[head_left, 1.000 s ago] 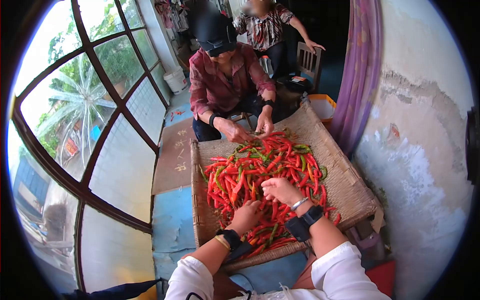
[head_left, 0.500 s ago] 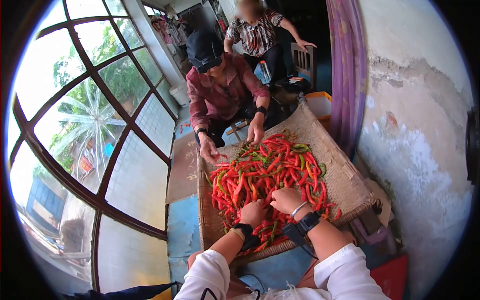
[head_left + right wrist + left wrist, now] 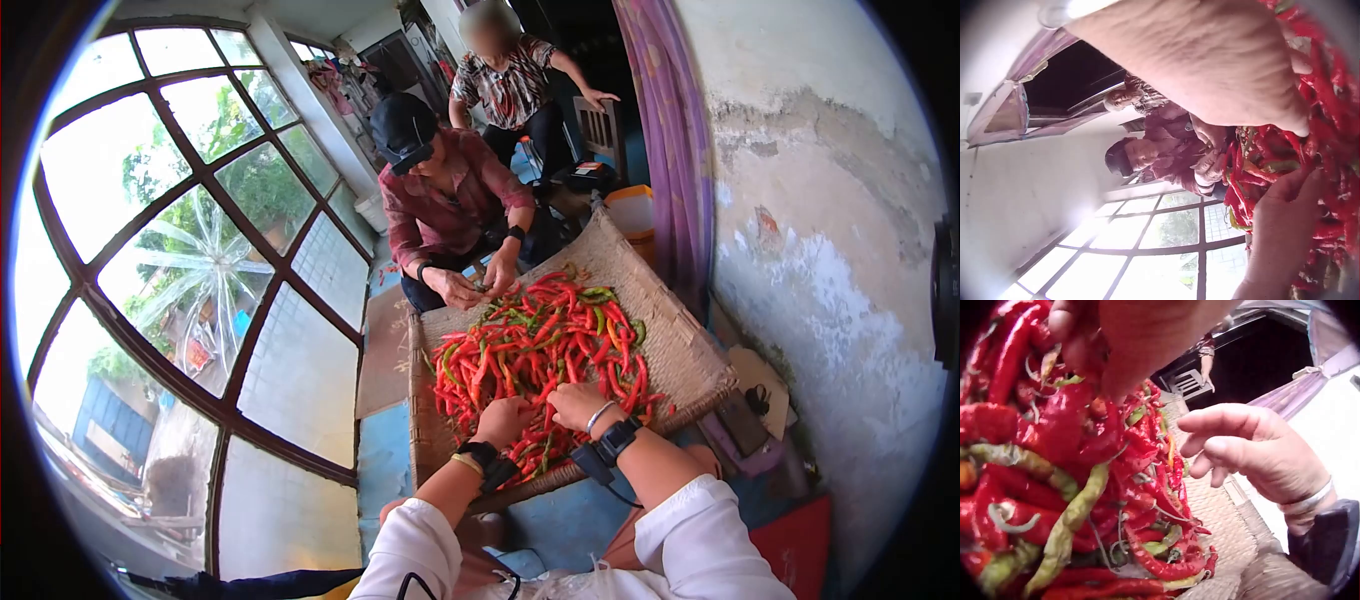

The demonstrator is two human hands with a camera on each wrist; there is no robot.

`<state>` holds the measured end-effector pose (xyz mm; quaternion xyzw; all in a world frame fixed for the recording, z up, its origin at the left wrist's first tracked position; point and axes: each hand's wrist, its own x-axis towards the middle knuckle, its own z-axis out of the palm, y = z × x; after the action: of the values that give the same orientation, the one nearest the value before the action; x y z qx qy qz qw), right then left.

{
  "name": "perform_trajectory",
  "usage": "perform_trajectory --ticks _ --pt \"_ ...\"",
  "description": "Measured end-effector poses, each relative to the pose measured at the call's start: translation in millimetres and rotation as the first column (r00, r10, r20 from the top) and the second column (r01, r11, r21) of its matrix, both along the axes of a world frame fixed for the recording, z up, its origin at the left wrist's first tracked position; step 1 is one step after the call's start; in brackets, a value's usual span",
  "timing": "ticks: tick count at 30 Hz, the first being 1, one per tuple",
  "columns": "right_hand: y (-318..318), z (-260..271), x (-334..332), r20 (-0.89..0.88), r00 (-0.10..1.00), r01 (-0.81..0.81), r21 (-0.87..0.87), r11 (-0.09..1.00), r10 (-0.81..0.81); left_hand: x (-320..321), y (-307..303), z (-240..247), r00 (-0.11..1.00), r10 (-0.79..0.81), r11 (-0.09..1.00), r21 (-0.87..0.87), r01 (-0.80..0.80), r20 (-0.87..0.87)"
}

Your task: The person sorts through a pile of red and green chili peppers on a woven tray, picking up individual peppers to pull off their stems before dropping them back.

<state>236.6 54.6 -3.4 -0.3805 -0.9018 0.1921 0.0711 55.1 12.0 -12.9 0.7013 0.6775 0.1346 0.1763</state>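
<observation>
A heap of chili peppers [image 3: 560, 330], mostly red with some green, lies in a woven tray [image 3: 690, 345]. My left hand [image 3: 503, 421] is down at the near part of the heap, its bent fingers pinching a red chili pepper that they partly hide. Beside it, my right hand [image 3: 580, 405] is over the peppers. In the left wrist view the right hand [image 3: 1260, 456] shows its fingers loosely bent with nothing between them. A wrinkled yellow-green pepper [image 3: 1069, 531] lies on red ones below the left hand [image 3: 1141, 337].
Across the tray, a person in a dark cap and red shirt [image 3: 460, 200] holds both hands together at its far edge. Another person [image 3: 510, 80] is behind, near a wooden chair [image 3: 600, 135]. Windows [image 3: 290, 330] stand left, a worn wall [image 3: 820, 260] right, a yellow-rimmed bin [image 3: 632, 215] behind.
The head view has swung, shifting the tray rightward. My hands have come closer together over the near peppers. The person opposite parted both hands, then brought them together again.
</observation>
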Motion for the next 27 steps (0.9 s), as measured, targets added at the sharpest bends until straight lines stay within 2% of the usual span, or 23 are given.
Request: perform_trajectory --ticks 1,3,5,7,9,10,11,12,13,14,15,16,17,19,20,21,22,24,25,27 --pt "-2.5 -2.3 -1.5 -0.007 1.000 0.000 0.002 1.000 0.000 0.5 -1.7 5.5 0.999 -0.016 1.000 0.013 0.015 0.050" --pt "-7.0 -8.5 -3.7 -0.181 0.983 0.002 0.120 0.993 0.020 0.6 -4.8 11.2 0.998 -0.052 0.998 0.029 0.051 0.034" --pt "-10.7 -2.9 -3.0 -0.221 0.975 0.020 0.179 0.984 0.020 1.9 -8.7 17.6 0.996 -0.089 0.995 0.045 0.088 0.026" --pt "-11.6 8.1 -2.4 -0.257 0.966 0.046 0.232 0.972 0.016 2.8 -12.1 25.3 0.969 -0.068 0.992 -0.091 0.091 0.238" --pt "-9.7 16.5 -1.1 -0.389 0.918 0.082 0.363 0.928 0.071 5.7 -13.6 31.3 0.964 -0.056 0.983 -0.156 0.099 0.261" --pt "-7.4 11.0 -0.7 -0.380 0.922 0.074 0.362 0.929 0.075 6.2 -13.5 34.8 0.962 -0.044 0.972 -0.212 0.104 0.270" --pt "-3.7 2.9 0.6 -0.353 0.930 0.006 0.288 0.957 0.101 5.7 -13.0 37.4 0.960 -0.042 0.972 -0.210 0.103 0.277" --pt "2.5 -2.3 1.7 -0.328 0.936 -0.057 0.210 0.976 0.125 5.6 -11.5 39.1 0.918 -0.030 0.978 -0.177 0.109 0.396" --pt "5.2 1.4 3.1 -0.322 0.939 -0.056 0.206 0.977 0.121 7.1 -10.1 39.8 0.860 -0.021 0.983 -0.147 0.111 0.510" --pt "2.8 9.6 5.0 -0.301 0.953 -0.022 0.063 0.998 0.040 10.4 -8.6 42.0 0.741 0.081 0.977 -0.201 0.073 0.666" --pt "2.9 13.1 5.5 -0.267 0.963 0.017 -0.080 0.997 -0.038 11.6 -6.4 41.0 0.735 0.089 0.974 -0.212 0.075 0.672" --pt "5.3 10.8 5.2 -0.343 0.937 0.052 -0.054 0.997 -0.067 11.9 -3.5 39.5 0.607 0.158 0.975 -0.219 0.028 0.779" --pt "7.2 11.9 5.4 -0.330 0.941 0.050 -0.062 0.997 -0.068 11.7 0.5 36.7 0.455 0.216 0.972 -0.233 -0.020 0.864" --pt "12.6 22.5 7.2 -0.387 0.904 0.098 -0.218 0.971 -0.178 11.3 8.1 24.7 0.416 0.235 0.969 -0.244 -0.033 0.878" --pt "15.9 23.0 7.3 -0.422 0.882 0.079 -0.311 0.947 -0.212 11.7 10.3 17.5 0.225 0.250 0.967 -0.255 -0.004 0.942" --pt "19.3 22.4 6.9 -0.419 0.883 0.078 -0.316 0.945 -0.213 11.7 13.4 13.7 0.027 0.261 0.965 -0.262 0.027 0.965" --pt "21.2 21.3 6.8 -0.405 0.883 0.054 -0.415 0.908 -0.237 14.1 13.9 17.8 0.132 0.295 0.953 -0.301 0.025 0.946" --pt "27.4 15.3 4.9 -0.381 0.886 0.016 -0.546 0.838 -0.265 15.7 18.1 14.5 0.171 0.299 0.951 -0.307 0.022 0.939" --pt "31.3 15.8 4.4 -0.380 0.887 0.013 -0.547 0.837 -0.262 17.1 20.2 16.1 0.212 0.299 0.950 -0.310 0.021 0.930" --pt "36.0 16.5 4.2 -0.350 0.921 -0.024 -0.485 0.874 -0.169 15.2 28.8 25.4 0.179 0.333 0.943 -0.331 -0.041 0.926"
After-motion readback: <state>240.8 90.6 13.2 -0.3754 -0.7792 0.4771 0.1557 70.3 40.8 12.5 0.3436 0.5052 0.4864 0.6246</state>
